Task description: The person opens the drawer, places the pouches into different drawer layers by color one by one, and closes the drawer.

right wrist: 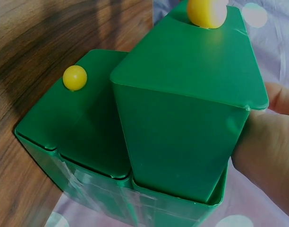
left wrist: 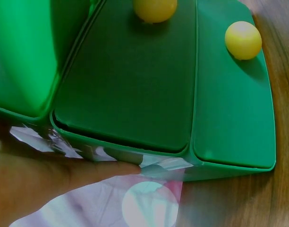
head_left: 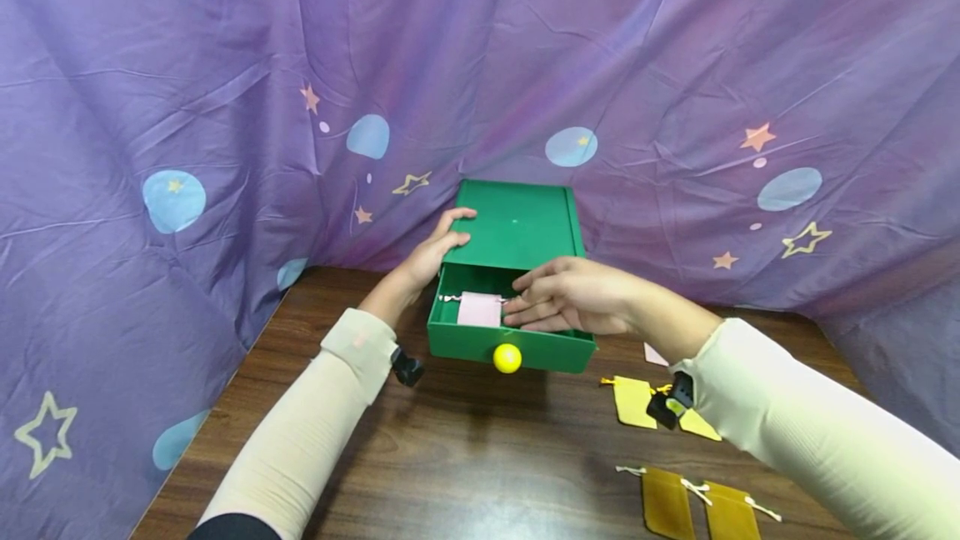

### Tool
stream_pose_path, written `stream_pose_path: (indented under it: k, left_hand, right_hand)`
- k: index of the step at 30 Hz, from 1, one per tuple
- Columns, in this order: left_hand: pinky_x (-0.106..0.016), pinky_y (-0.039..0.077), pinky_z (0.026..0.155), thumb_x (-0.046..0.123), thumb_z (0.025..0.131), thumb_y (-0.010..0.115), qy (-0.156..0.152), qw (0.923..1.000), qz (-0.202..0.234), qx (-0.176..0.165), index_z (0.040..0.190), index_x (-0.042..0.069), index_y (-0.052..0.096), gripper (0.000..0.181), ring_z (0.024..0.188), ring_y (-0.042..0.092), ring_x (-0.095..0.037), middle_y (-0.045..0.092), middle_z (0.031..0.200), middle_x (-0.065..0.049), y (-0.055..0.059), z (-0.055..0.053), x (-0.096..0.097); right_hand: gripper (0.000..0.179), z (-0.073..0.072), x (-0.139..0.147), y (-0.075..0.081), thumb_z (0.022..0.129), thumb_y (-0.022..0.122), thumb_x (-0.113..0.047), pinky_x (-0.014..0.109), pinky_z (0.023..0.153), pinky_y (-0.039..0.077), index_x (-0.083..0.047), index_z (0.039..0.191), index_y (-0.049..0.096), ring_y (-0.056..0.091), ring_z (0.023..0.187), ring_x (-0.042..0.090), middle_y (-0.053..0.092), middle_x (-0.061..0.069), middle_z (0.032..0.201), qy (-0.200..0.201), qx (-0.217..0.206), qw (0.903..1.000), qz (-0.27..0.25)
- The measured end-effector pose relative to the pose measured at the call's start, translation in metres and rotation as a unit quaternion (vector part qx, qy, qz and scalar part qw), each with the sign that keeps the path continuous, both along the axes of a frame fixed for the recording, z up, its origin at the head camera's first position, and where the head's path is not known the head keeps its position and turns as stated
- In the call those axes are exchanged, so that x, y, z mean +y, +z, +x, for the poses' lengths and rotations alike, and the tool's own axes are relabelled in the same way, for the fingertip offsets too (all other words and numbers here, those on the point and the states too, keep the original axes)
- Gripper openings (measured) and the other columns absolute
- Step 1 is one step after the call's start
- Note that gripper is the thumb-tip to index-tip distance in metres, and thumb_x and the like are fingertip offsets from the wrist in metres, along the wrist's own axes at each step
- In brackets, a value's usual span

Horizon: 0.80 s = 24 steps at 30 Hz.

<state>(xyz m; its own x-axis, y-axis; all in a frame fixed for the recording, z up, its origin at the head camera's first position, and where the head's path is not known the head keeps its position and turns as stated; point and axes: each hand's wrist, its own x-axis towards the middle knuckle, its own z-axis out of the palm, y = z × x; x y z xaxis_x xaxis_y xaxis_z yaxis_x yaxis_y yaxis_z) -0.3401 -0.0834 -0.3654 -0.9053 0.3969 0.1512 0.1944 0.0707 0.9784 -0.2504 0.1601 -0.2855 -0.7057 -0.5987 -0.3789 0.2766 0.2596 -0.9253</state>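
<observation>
A green drawer cabinet stands on the wooden table with its top drawer pulled out. Inside that drawer, toward its left, lies a pink drawstring pouch. My right hand reaches over the drawer's right part, fingers extended down into it beside the pouch. The right hand hides that end of the drawer. Against the cabinet's left side rests my left hand, thumb and fingers at the upper edge. In the left wrist view one finger lies straight along the side wall, next to two closed lower drawers.
Two yellow pouches lie right of the cabinet, partly behind the right wrist camera. Closer in are two mustard-brown pouches with white cords. A pink corner shows under the right forearm. A purple patterned cloth hangs behind.
</observation>
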Motion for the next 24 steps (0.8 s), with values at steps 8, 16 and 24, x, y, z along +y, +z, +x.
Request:
stream_pose_path:
  k: [8, 16, 24]
  left_hand:
    - [-0.050, 0.031, 0.118, 0.018, 0.104, 0.041, 0.003, 1.0000, 0.001, -0.008, 0.155, 0.016, 0.033, 0.052, 0.130, 0.044, -0.036, 0.025, 0.162, -0.015, 0.0009, 0.0004, -0.0002]
    - [-0.051, 0.022, 0.121, 0.018, 0.104, 0.041, 0.002, 1.0000, -0.007, 0.001, 0.155, 0.015, 0.033, 0.052, 0.142, 0.032, -0.035, 0.022, 0.164, -0.013, 0.0017, 0.0013, -0.0001]
    - [-0.054, 0.016, 0.123, 0.019, 0.104, 0.041, 0.004, 0.9998, -0.016, 0.008, 0.155, 0.015, 0.033, 0.052, 0.149, 0.024, -0.036, 0.020, 0.166, -0.011, 0.0014, 0.0010, 0.0000]
  right_hand:
    - [0.061, 0.0009, 0.0030, 0.0005, 0.103, 0.041, -0.005, 0.045, 0.108, 0.047, 0.018, 0.154, 0.016, 0.052, 0.136, 0.043, 0.045, 0.039, 0.147, 0.002, -0.001, 1.0000, -0.005]
    - [0.061, 0.0003, 0.0055, 0.0009, 0.104, 0.041, -0.005, 0.045, 0.108, 0.047, 0.017, 0.155, 0.016, 0.054, 0.134, 0.040, 0.045, 0.039, 0.148, 0.003, 0.000, 1.0000, -0.006]
    - [0.059, 0.0016, 0.0096, 0.0022, 0.104, 0.041, -0.005, 0.045, 0.108, 0.048, 0.017, 0.154, 0.018, 0.054, 0.134, 0.040, 0.044, 0.039, 0.149, 0.002, 0.004, 0.9999, -0.011]
